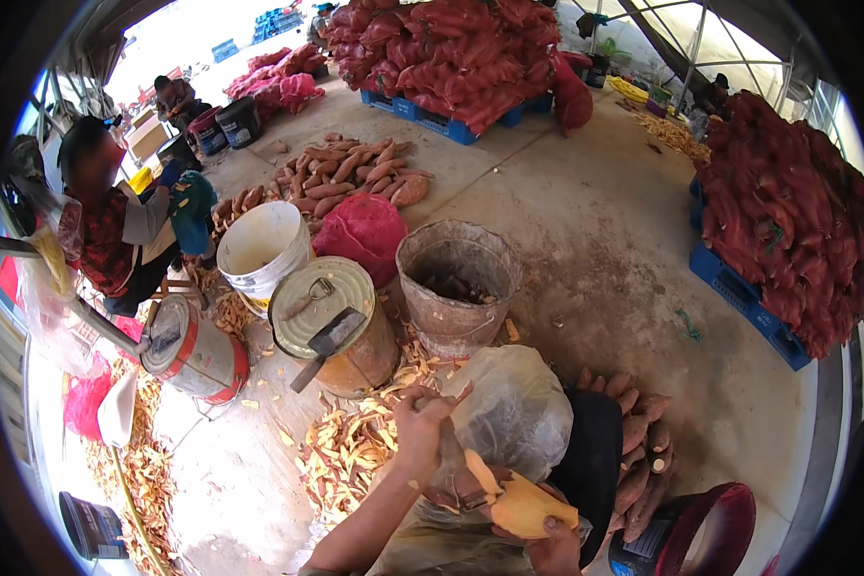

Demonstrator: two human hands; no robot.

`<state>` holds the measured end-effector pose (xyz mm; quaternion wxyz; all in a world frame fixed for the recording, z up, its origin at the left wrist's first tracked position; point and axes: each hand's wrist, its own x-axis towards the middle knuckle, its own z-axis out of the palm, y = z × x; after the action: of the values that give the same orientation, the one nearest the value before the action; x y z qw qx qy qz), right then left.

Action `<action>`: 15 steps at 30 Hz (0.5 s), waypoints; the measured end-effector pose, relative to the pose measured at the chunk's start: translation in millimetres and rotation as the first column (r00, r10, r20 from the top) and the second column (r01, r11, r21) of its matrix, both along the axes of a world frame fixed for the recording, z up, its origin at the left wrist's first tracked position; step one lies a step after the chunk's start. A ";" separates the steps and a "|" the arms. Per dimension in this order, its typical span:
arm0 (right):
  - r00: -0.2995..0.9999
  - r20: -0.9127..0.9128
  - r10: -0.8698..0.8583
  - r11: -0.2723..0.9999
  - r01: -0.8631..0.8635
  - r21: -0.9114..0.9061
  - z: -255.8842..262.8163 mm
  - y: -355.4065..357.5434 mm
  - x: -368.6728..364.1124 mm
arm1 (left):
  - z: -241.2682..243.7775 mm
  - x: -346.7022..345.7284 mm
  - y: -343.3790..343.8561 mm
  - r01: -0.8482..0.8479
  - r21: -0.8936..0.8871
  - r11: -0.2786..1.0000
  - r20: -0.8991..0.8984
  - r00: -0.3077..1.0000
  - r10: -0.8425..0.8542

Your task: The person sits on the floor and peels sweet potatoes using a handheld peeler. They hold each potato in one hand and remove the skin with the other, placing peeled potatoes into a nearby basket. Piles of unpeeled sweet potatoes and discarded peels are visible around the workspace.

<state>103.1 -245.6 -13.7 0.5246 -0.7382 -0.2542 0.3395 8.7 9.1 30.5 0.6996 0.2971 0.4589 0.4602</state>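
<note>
My left hand (pixel 425 425) is raised over plastic-covered legs, its fingers closed around the handle of a peeling tool (pixel 462 471). The tool's lower end meets a partly peeled sweet potato (pixel 525 507), where a strip of orange peel curls up. My right hand (pixel 554 547) grips the sweet potato's lower end; part of this hand is hidden at the picture's edge. Reddish skin remains on the side towards the tool. Clear plastic sheeting (pixel 515 403) lies over the knee. Beside the legs, a pile of peelings (pixel 349 439) covers the floor.
Ahead stand a dirty bucket (pixel 457 324), a lidded metal can with a cleaver (pixel 337 331) on it, and a white bucket (pixel 263 241). Unpeeled sweet potatoes (pixel 637 439) lie to the right, near a dark bucket (pixel 644 543). A co-worker (pixel 108 216) sits at the left; red net sacks (pixel 446 57) are stacked behind.
</note>
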 end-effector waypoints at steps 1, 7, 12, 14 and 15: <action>0.906 0.374 0.199 0.979 -0.203 -0.030 -6.5 -5.7 -0.4 | -9.6 4.2 -5.4 0.013 0.024 1.000 -0.055 0.998 -0.012; 0.786 -0.617 -0.042 0.998 0.068 0.017 19.3 8.7 22.2 | -35.4 -2.0 0.8 0.019 0.117 0.993 -0.171 0.985 0.001; 0.377 -0.910 -0.172 0.965 0.252 -0.078 -7.8 15.2 27.3 | -32.5 -3.2 -0.3 0.028 0.041 0.999 -0.181 0.983 -0.020; 0.320 -0.941 -0.114 0.979 0.196 -0.052 -10.6 12.6 29.5 | -29.1 -4.0 -1.4 0.024 -0.026 0.999 -0.172 0.985 -0.028; 0.265 -0.948 -0.175 0.974 0.188 -0.128 -12.7 10.1 27.8 | -28.7 -3.0 -2.2 0.033 -0.051 0.998 -0.159 0.986 -0.040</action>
<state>130.8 -235.5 -26.4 0.6112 -0.4111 0.1928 0.6483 5.7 6.9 1.8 0.6758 0.3243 0.5190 0.4108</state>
